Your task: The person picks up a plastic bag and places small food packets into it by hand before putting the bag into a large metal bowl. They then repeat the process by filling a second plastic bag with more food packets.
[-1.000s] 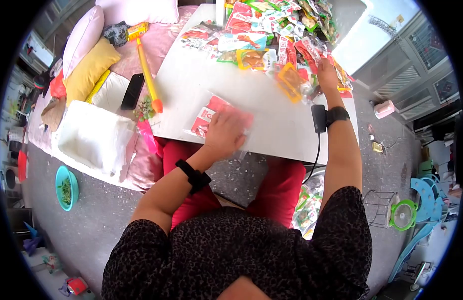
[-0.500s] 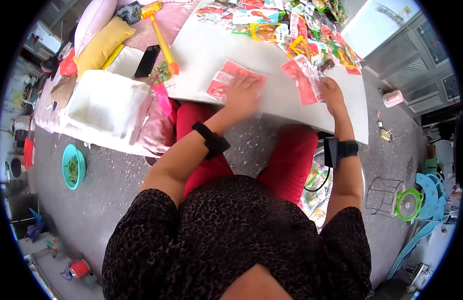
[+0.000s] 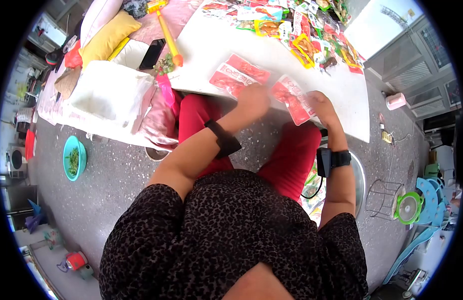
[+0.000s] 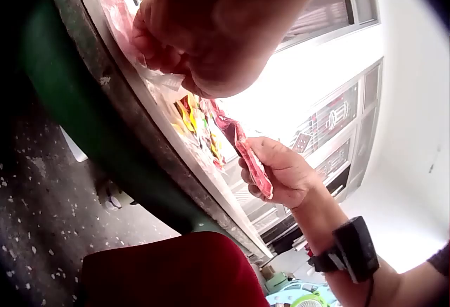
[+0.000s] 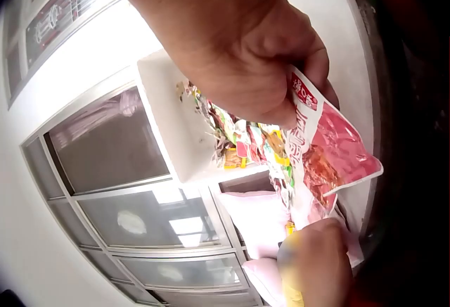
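Observation:
Two red-and-white flat food packets (image 3: 240,75) lie overlapping near the table's front edge. My left hand (image 3: 254,102) is at their near right corner, its curled fingers pinching the edge; in the left wrist view the left hand (image 4: 200,40) hides most of that grip. My right hand (image 3: 322,109) holds another red-and-white food packet (image 3: 294,99) by its right side, tilted over the table's front edge. In the right wrist view, thumb and fingers grip the white printed band of this packet (image 5: 337,145).
Many colourful food packets (image 3: 304,30) are heaped across the back and right of the white table (image 3: 201,55). On the left are a black phone (image 3: 152,54), a yellow stick (image 3: 169,37) and a white foam box (image 3: 109,95). More packets (image 3: 314,192) sit in a basin by my right leg.
My right hand has brought a red packet from the heap towards the table's front edge. My left hand has slid from lying on the packets to their near right corner.

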`<state>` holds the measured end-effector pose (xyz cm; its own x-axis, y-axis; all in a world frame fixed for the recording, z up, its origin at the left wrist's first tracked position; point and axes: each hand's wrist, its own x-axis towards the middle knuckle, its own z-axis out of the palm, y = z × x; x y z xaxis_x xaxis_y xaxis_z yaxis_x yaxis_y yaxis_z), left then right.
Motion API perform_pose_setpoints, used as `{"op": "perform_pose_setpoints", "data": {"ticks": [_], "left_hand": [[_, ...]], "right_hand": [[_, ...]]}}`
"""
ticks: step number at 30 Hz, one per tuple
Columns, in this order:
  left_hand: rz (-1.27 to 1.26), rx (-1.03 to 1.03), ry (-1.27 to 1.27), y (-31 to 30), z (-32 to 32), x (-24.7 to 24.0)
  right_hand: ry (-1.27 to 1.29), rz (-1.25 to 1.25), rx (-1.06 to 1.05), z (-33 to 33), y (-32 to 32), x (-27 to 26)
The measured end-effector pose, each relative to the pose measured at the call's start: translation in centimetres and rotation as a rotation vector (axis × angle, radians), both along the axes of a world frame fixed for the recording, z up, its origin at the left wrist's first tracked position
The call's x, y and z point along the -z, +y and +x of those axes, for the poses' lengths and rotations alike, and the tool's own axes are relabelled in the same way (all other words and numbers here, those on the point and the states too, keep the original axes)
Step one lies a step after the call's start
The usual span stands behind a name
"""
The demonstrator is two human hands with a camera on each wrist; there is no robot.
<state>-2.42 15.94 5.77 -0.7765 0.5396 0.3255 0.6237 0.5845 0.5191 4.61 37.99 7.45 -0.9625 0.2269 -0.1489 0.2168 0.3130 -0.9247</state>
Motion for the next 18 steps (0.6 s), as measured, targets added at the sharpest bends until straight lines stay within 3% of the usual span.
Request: {"op": "perform_pose_setpoints", "data": {"ticks": [10,18], "left_hand": [[0.346,-0.078,-0.105,-0.6,-0.5,1.2],[0.226,0.018,0.086,-0.5,1.0,-0.4]], "right_hand": [[-0.057,0.051,-0.098,-0.1,-1.9,-2.3],[-0.01,-0.021,-0.163,-2.7,-3.7,-0.6]]}}
